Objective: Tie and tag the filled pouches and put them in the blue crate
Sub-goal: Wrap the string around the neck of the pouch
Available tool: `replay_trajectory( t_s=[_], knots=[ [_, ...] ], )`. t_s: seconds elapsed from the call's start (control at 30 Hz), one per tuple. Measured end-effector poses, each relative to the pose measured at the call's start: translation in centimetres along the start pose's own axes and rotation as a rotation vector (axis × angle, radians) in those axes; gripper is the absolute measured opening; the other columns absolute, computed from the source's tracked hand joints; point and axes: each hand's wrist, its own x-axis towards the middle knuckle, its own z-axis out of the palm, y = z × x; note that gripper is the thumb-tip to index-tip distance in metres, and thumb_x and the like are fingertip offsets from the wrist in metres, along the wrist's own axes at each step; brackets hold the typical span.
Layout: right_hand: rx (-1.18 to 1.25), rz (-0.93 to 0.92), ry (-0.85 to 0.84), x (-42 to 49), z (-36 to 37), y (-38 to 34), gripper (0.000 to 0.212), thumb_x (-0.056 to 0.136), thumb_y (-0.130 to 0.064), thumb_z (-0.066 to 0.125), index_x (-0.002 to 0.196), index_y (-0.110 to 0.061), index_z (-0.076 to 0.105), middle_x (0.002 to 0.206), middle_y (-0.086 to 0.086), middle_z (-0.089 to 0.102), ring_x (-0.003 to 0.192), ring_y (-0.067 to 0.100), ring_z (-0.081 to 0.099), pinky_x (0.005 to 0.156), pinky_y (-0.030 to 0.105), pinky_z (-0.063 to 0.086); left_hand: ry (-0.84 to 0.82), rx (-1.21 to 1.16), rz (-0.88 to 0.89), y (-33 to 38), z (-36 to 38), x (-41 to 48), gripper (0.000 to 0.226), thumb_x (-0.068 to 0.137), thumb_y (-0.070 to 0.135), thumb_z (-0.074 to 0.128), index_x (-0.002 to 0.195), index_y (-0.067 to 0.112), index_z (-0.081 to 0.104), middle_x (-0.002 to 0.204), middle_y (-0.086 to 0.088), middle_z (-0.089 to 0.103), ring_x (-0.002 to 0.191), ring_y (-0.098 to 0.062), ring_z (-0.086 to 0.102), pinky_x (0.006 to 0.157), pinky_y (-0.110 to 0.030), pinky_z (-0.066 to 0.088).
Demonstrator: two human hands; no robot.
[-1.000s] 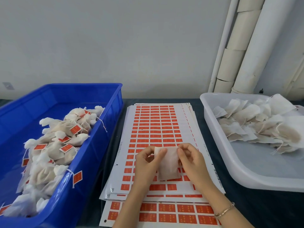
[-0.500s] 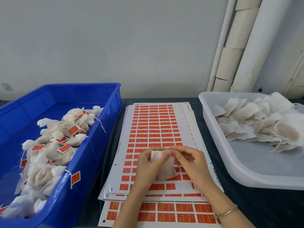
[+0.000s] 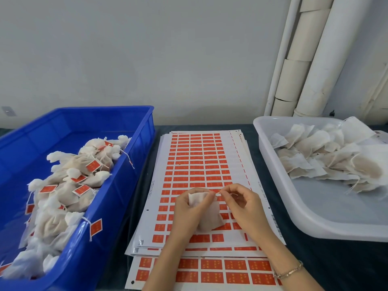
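Left hand [image 3: 188, 212] clamps pouch [image 3: 211, 218] neck gathered | right hand [image 3: 244, 204] pinches string [image 3: 217, 192], apparently cinching | tagging, blue crate [image 3: 147, 131] pending

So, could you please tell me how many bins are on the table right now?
2: the blue crate on the left, holding tagged pouches, and the white tub on the right, holding untied pouches. None seems hidden.

One blue crate [image 3: 100, 109], one tub [image 3: 340, 208], one left hand [image 3: 184, 213], one right hand [image 3: 245, 204], perhaps four label sheets [image 3: 197, 160]
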Motion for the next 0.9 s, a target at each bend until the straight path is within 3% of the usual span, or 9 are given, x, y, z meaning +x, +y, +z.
replay_trajectory(
  t_s=[0.13,0.23,0.4,0.63,0.9],
  knots=[
    [-0.001,0.004,0.0,0.03,0.02,-0.05,0.005,0.086,-0.039,0.061,0.09,-0.036,0.061,0.093,-0.023,0.065,0.089,0.003,0.064,0.073,0.007,0.049,0.002,-0.039,0.004,0.08,-0.08,-0.05,0.024,0.074,0.044,0.076,0.092,0.031,0.067,0.09,0.015,0.065,0.087,-0.011,0.062,0.054,-0.01,0.045],
    [0.011,0.012,0.008,0.02,-0.09,-0.19,0.017,0.079,-0.049,0.057,0.091,-0.037,0.06,0.095,-0.023,0.064,0.09,0.003,0.064,0.074,0.008,0.049,0.009,-0.042,0.004,0.03,-0.06,0.0,0.024,0.074,0.043,0.077,0.091,0.031,0.067,0.089,0.015,0.065,0.087,-0.011,0.062,0.054,-0.011,0.045],
    [-0.009,0.011,0.025,0.26,-0.2,0.22,0.005,0.087,-0.037,0.062,0.091,-0.036,0.061,0.094,-0.023,0.065,0.089,0.001,0.064,0.07,0.004,0.047,0.014,-0.057,0.002,-0.18,0.01,0.1,0.028,0.073,0.044,0.077,0.092,0.028,0.066,0.089,0.013,0.066,0.086,-0.013,0.063,0.057,-0.012,0.046],
    [-0.029,0.024,0.059,0.4,-0.38,0.44,0.003,0.087,-0.038,0.061,0.09,-0.037,0.06,0.092,-0.024,0.064,0.088,0.002,0.064,0.069,0.007,0.047,-0.007,-0.039,0.049,-0.22,0.07,0.14,0.018,0.075,0.042,0.077,0.084,0.03,0.066,0.081,0.029,0.064,0.083,0.012,0.058,0.049,-0.005,0.045],
    [-0.033,0.047,0.078,0.41,-0.69,0.49,0.003,0.088,-0.039,0.06,0.09,-0.037,0.059,0.093,-0.028,0.062,0.086,0.001,0.064,0.065,0.006,0.046,-0.006,-0.045,0.076,-0.52,0.09,0.25,0.018,0.075,0.042,0.076,0.083,0.027,0.069,0.082,0.025,0.067,0.084,0.01,0.059,0.052,-0.002,0.043]
  ],
)
